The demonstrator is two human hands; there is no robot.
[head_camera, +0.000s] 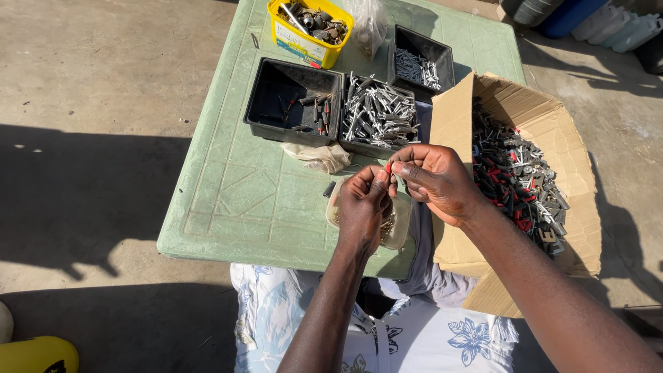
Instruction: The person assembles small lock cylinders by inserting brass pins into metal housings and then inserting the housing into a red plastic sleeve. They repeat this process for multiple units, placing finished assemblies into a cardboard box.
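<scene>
Sorting step, by look of it: small red-tipped piece (388, 168) pinched between both my hands at frame centre, above green table (228, 207). Left hand (362, 204) clenched on it, right hand (435, 181) fingertips nipping its top. Next move likely needs twist or pull apart. Cardboard box (552, 131) of keys at right.

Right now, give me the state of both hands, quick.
Left hand: closed, fingertips pinching the small red-tipped piece.
Right hand: closed, fingertips pinching the same piece from the other side.
</scene>
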